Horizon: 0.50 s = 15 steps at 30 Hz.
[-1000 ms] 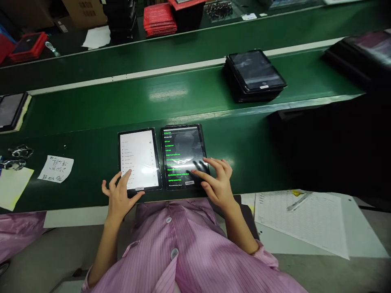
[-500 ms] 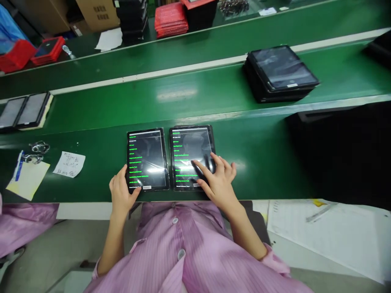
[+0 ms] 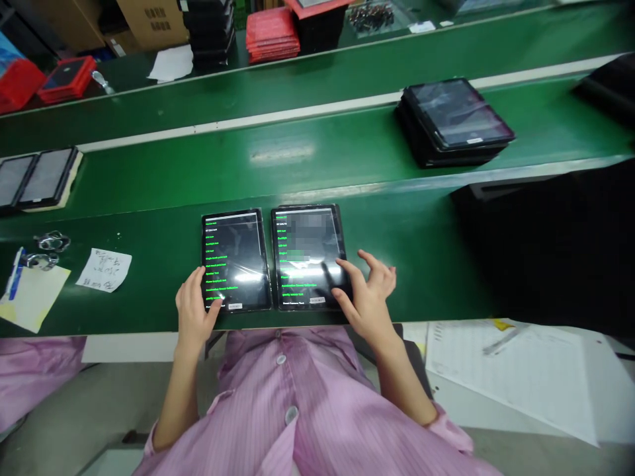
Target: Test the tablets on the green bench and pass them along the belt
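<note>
Two black tablets lie side by side at the bench's front edge, screens up, showing dark screens with lists of mostly green text. My left hand (image 3: 194, 311) holds the lower left corner of the left tablet (image 3: 243, 241), its fingers along the side edge and its thumb over the screen's bottom corner. At the right tablet (image 3: 302, 281), my right hand (image 3: 368, 297) is open, fingers spread. Its index fingertip and thumb hover at or over the screen's right side; contact is hard to tell. The other fingers reach past the tablet's right edge.
A tablet stack (image 3: 456, 119) sits on the green belt (image 3: 238, 152); two more tablets (image 3: 42, 177) lie at far left. Notes (image 3: 105, 270), a pen (image 3: 14, 274) and clear plastic pieces (image 3: 49, 241) are on my left. A large black object (image 3: 555, 251) stands right.
My right hand has shifted right, from over the right tablet's screen toward its right edge. My left hand stays at the left tablet. The view has shifted slightly.
</note>
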{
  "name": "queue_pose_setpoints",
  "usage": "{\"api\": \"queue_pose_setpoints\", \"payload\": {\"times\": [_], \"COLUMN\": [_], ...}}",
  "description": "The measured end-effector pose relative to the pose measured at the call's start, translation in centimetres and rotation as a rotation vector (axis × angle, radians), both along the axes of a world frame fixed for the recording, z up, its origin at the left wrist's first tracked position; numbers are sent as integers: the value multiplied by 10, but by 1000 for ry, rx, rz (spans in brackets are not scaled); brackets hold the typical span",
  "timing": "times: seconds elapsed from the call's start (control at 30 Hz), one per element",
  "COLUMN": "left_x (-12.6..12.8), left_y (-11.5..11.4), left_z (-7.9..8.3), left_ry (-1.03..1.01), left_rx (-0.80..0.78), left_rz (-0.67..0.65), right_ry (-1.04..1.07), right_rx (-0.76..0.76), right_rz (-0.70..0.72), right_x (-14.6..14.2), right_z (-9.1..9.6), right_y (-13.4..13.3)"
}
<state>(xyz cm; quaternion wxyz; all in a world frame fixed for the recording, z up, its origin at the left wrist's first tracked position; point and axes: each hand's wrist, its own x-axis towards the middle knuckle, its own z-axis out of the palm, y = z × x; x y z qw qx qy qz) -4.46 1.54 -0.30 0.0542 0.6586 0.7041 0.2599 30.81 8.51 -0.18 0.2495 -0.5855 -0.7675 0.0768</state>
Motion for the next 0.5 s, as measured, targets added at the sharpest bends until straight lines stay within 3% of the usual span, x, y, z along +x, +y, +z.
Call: {"api": "queue_pose_setpoints", "payload": {"times": [0.27, 0.5], "left_x": [2, -4], "left_y": [3, -1], "left_z": [2, -2], "left_ry": [67, -36], "left_rx": [-15, -3], "left_rz": [9, -11], "right_ry": [2, 25], "right_rx": [27, 22], "right_rz": [14, 19], "right_x": [0, 3], "right_z": [1, 0], "right_y": [1, 4]}}
